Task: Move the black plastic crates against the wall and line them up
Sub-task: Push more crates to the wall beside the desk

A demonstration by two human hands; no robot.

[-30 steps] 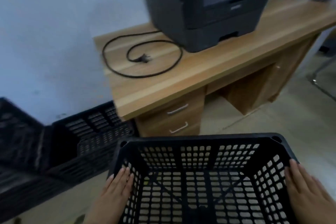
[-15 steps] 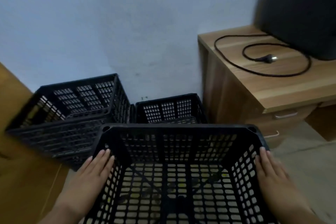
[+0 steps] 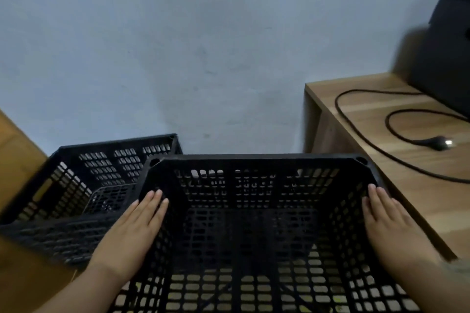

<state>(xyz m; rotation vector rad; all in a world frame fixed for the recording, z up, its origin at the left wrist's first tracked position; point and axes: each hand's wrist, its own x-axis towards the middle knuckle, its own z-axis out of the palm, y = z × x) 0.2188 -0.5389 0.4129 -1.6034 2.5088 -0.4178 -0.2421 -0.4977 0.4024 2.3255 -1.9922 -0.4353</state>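
The left hand [image 3: 129, 234] and right hand [image 3: 391, 226] lie flat, fingers straight, pressing the outer sides of the crate [image 3: 254, 160] between them. It sits near the wall [image 3: 203, 46], between a second crate [image 3: 109, 146] and the desk [image 3: 368, 114]. Whether it touches the floor is unclear.

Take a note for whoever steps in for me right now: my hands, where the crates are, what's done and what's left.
Left hand: flat, fingers straight, pressing the near crate's left side.
Right hand: same on its right side.
Near crate: between the left crate and the desk, facing the wall; contact with it hidden.
Done: left crate looks set by the wall.
Left: push the near crate to the wall, square it with its neighbour.
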